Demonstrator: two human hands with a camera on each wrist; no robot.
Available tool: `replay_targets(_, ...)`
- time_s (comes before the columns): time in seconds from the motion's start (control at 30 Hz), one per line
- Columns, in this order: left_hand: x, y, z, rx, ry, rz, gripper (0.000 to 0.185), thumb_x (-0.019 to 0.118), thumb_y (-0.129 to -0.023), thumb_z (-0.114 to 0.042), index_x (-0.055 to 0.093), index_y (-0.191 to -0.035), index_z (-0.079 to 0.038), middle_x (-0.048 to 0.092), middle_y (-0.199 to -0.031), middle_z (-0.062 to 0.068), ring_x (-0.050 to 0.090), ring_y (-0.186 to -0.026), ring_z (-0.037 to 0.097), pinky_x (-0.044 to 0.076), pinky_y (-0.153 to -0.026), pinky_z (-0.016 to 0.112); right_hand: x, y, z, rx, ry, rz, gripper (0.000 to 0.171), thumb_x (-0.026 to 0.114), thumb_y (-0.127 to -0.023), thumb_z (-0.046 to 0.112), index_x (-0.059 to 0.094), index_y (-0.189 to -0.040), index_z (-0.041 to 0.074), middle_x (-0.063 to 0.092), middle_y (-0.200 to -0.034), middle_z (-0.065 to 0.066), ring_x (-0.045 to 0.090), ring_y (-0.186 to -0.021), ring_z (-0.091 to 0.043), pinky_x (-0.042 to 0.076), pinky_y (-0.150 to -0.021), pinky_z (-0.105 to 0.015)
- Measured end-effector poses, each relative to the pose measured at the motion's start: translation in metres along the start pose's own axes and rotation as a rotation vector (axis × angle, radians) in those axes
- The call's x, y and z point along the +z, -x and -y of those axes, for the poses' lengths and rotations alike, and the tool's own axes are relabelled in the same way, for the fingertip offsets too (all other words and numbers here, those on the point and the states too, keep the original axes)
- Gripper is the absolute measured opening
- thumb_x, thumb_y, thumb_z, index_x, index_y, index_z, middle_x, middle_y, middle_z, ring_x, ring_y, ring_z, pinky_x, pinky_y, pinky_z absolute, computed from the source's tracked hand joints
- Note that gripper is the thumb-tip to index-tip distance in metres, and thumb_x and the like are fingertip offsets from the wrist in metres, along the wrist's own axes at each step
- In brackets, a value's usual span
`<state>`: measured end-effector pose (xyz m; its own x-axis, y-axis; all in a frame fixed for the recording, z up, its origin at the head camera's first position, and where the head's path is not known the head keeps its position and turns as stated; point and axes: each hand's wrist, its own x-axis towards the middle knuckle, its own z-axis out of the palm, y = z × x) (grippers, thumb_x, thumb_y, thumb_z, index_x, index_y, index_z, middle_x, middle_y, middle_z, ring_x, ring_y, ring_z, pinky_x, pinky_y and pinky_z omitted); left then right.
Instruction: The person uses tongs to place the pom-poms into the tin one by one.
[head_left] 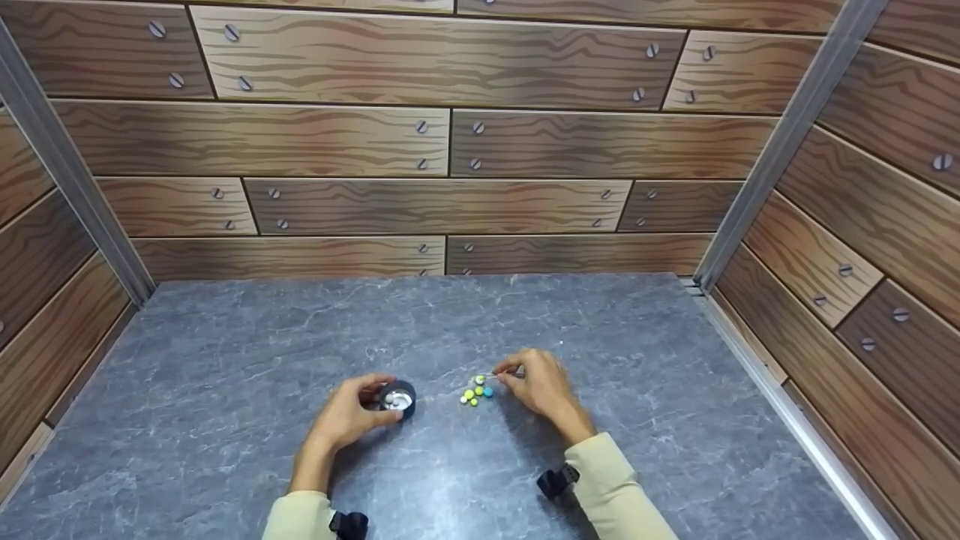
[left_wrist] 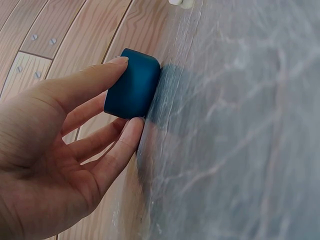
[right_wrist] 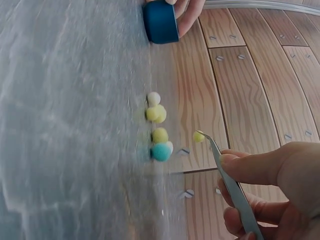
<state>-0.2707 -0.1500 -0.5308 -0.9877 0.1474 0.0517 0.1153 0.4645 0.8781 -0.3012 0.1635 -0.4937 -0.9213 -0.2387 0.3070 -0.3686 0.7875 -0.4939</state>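
Note:
My left hand (head_left: 349,412) holds a small dark blue round cup (left_wrist: 132,85) by its sides, upright on the table. Its pale inside shows in the head view, with small whitish shapes that are too blurred to name. My right hand (head_left: 541,382) pinches a pair of metal tweezers (right_wrist: 235,195). At the bent tips is a small yellow ball (right_wrist: 199,136), raised off the table. Below and beside it lies a loose cluster: a blue ball (right_wrist: 161,152), a white ball (right_wrist: 153,98) and several yellow ones, among them a yellow ball (right_wrist: 160,135).
The grey marbled tabletop (head_left: 247,360) runs back to a wood-patterned wall (head_left: 360,142). Similar panels (head_left: 885,225) stand along both sides, with metal strips (head_left: 795,420) at the edges. Each wrist wears a black device (head_left: 556,481) over a pale sleeve.

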Motion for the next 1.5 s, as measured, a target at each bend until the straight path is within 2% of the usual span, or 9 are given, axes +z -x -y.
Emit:
replay_targets(0.2, 0.002, 0.000, 0.000, 0.005, 0.017, 0.004, 0.056, 0.089, -0.078, -0.010, 0.069, -0.130, -0.006, 0.073, -0.124, 0.017, 0.068, -0.112, 0.032, 0.054, -0.100, 0.051, 0.004, -0.001, 0.010, -0.036, -0.012, 0.011, 0.008, 0.081, -0.086, 0.010, 0.084, -0.091, 0.016, 0.078, -0.087, -0.003, 0.066, -0.074, -0.017, 0.046, -0.061, -0.028)
replay_targets(0.43, 0.001, 0.001, -0.001, -0.017, 0.012, -0.010, 0.056, 0.089, -0.078, -0.010, 0.070, -0.130, -0.007, 0.073, -0.123, 0.017, 0.068, -0.113, 0.032, 0.053, -0.101, 0.052, 0.014, -0.006, 0.029, -0.087, -0.021, 0.027, 0.008, 0.081, -0.086, 0.013, 0.084, -0.091, 0.018, 0.078, -0.088, -0.002, 0.063, -0.071, -0.014, 0.043, -0.059, -0.024)
replay_targets(0.7, -0.001, 0.001, -0.001, 0.004, 0.011, -0.009, 0.055, 0.090, -0.078, -0.011, 0.070, -0.129, -0.006, 0.073, -0.121, 0.017, 0.068, -0.110, 0.031, 0.054, -0.100, 0.051, 0.024, -0.014, 0.052, -0.134, -0.066, 0.063, 0.006, 0.080, -0.087, 0.014, 0.084, -0.090, 0.017, 0.078, -0.086, -0.002, 0.050, -0.062, -0.001, 0.040, -0.056, -0.019)
replay_targets(0.93, -0.001, 0.000, -0.001, 0.012, 0.038, 0.010, 0.056, 0.089, -0.078, -0.009, 0.068, -0.130, -0.004, 0.073, -0.121, 0.019, 0.069, -0.110, 0.031, 0.054, -0.099, 0.051, 0.038, -0.021, 0.066, -0.159, -0.083, 0.104, 0.006, 0.079, -0.088, 0.015, 0.084, -0.091, 0.017, 0.079, -0.087, -0.001, 0.057, -0.067, -0.005, 0.042, -0.061, -0.019)
replay_targets(1.17, -0.001, 0.001, -0.001, 0.023, 0.053, 0.028, 0.057, 0.088, -0.079, -0.007, 0.067, -0.131, -0.001, 0.073, -0.122, 0.021, 0.070, -0.109, 0.033, 0.055, -0.098, 0.050, 0.051, -0.021, 0.073, -0.135, -0.088, 0.124, 0.006, 0.080, -0.088, 0.016, 0.085, -0.092, 0.019, 0.080, -0.087, 0.000, 0.072, -0.079, -0.021, 0.045, -0.064, -0.021)
replay_targets(1.5, -0.002, 0.002, -0.002, 0.040, 0.064, 0.036, 0.057, 0.087, -0.080, -0.006, 0.066, -0.132, 0.002, 0.073, -0.122, 0.024, 0.070, -0.110, 0.034, 0.056, -0.097, 0.050, 0.055, -0.020, 0.073, -0.111, -0.108, 0.154, 0.010, 0.080, -0.088, 0.016, 0.085, -0.097, 0.019, 0.080, -0.091, -0.001, 0.073, -0.087, -0.021, 0.051, -0.073, -0.026)
